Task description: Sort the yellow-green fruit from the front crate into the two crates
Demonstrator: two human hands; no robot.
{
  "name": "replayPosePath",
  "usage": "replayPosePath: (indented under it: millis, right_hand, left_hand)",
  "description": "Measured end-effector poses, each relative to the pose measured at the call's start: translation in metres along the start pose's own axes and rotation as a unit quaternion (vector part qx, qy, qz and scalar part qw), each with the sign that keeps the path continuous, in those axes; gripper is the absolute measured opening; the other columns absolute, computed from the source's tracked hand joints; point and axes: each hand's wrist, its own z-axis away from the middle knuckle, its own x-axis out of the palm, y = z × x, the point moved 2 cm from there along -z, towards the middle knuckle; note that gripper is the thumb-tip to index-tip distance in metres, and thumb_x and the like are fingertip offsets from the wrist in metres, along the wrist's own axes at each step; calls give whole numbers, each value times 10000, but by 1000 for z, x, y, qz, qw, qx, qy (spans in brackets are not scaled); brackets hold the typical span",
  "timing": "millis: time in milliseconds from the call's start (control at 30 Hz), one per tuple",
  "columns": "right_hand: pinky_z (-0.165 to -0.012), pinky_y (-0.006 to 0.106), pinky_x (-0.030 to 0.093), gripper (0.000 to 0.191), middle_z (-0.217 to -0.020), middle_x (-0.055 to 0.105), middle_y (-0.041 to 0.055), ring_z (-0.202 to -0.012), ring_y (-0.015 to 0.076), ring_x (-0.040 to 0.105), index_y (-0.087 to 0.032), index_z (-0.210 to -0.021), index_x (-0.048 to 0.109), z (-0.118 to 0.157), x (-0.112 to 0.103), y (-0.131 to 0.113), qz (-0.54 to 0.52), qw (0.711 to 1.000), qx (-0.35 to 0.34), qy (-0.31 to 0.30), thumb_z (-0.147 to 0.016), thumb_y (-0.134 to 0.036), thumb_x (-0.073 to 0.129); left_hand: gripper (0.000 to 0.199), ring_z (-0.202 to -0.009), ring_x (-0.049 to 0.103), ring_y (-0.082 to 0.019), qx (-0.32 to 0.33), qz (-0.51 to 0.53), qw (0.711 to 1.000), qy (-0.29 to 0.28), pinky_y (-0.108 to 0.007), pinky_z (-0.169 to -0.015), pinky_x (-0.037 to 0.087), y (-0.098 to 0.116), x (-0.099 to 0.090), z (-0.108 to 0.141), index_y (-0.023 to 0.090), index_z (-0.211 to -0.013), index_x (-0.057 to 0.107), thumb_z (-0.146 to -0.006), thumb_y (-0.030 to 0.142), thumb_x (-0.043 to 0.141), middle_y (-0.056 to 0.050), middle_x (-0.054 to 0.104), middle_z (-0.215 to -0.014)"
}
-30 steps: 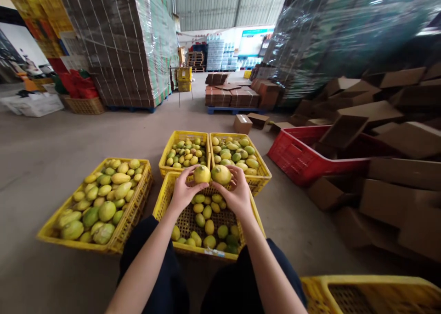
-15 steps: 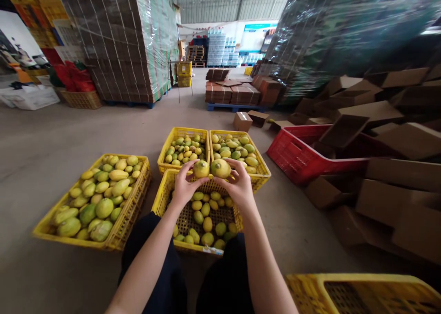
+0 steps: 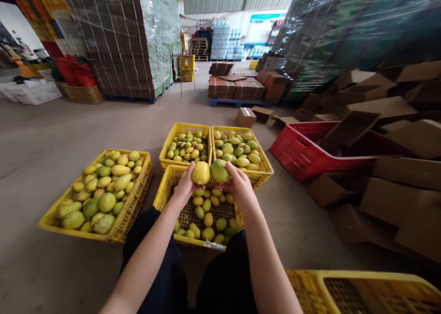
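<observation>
My left hand [image 3: 186, 185] is closed around a yellow lemon [image 3: 200, 173]. Close beside it, my right hand [image 3: 240, 185] grips a greener lemon [image 3: 219, 171], with the thumb resting on its side. Both fruits are held up side by side over the far rim of the near yellow crate [image 3: 165, 190]. Loose yellow and green lemons [image 3: 208, 219] lie on that crate's slatted bottom, between my knees. Part of the crate is hidden behind my hands and forearms.
Behind the near crate stand two yellow crates, one left [image 3: 168, 141] and one right [image 3: 265, 164], with lemons inside. A fuller lemon crate [image 3: 138, 199] is at left. At right are a red crate [image 3: 292, 153] and piled cardboard boxes [image 3: 396, 180]. Another yellow crate [image 3: 310, 282] sits at lower right.
Both lemons have been turned in my hands, so their sides now face me instead of their ends. My fingers have shifted under the fruit. The view has moved slightly.
</observation>
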Motion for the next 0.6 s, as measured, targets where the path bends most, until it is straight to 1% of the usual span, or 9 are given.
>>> replayPosePath:
  millis: [67,133,200,267,367,467,533,600]
  right_hand:
    - [-405,264,487,440,-571,678,16,-437,169,611,-195,-822,666,-2,-1,4,-6,1000,28,-9,-719,-620,715]
    - [-402,271,486,442,-558,679,29,-441,182,623,-195,-815,663,-5,-1,8,-9,998,51,-22,-739,-629,692]
    - [-401,278,489,432,-558,681,30,-446,190,631,-200,-820,662,-8,-2,11,-11,998,63,-24,-750,-625,684]
    - [-398,279,490,416,-547,673,20,-441,190,630,-206,-835,660,-9,-2,12,-9,998,69,-11,-755,-613,685]
    - [-394,274,491,389,-521,657,5,-414,178,613,-209,-830,652,-8,0,10,3,997,77,21,-756,-589,692]
    - [-402,279,503,377,-523,652,-10,-413,176,613,-211,-852,645,-7,3,9,6,997,77,28,-741,-565,712]
    - [-417,288,518,390,-549,661,-14,-436,183,628,-211,-866,635,-7,5,9,3,997,71,23,-717,-558,732]
    - [-459,301,548,416,-607,685,-9,-480,189,654,-211,-879,621,-7,5,10,3,998,58,28,-683,-550,760]
  left_hand:
    - [619,-367,485,-81,-20,11,1000,-2,-174,-335,291,-1,3,-1,117,-875,680,-823,707,498,-36,630,-556]
    - [621,-342,459,-77,-36,21,999,-2,-177,-332,270,0,5,-1,121,-880,684,-857,695,446,-26,609,-521]
    - [616,-344,465,-85,-49,25,998,5,-185,-335,271,0,5,-2,119,-892,690,-891,665,404,-32,614,-518]
    - [619,-388,525,-112,-64,25,998,5,-196,-346,289,-1,5,-2,113,-922,701,-923,630,359,-56,649,-554]
    - [634,-542,651,-177,-84,24,996,2,-208,-367,332,-3,3,-1,111,-966,711,-949,604,313,-88,692,-619]
    - [625,-666,703,-215,-89,23,996,13,-220,-426,422,-5,1,-1,111,-970,712,-968,576,294,-106,708,-651]
    - [579,-736,717,-234,-76,22,997,25,-251,-518,506,-6,1,-2,112,-977,707,-963,563,344,-111,720,-693]
    - [494,-812,719,-246,-35,15,998,41,-288,-621,559,-4,0,-3,124,-999,692,-933,552,453,-107,736,-778]
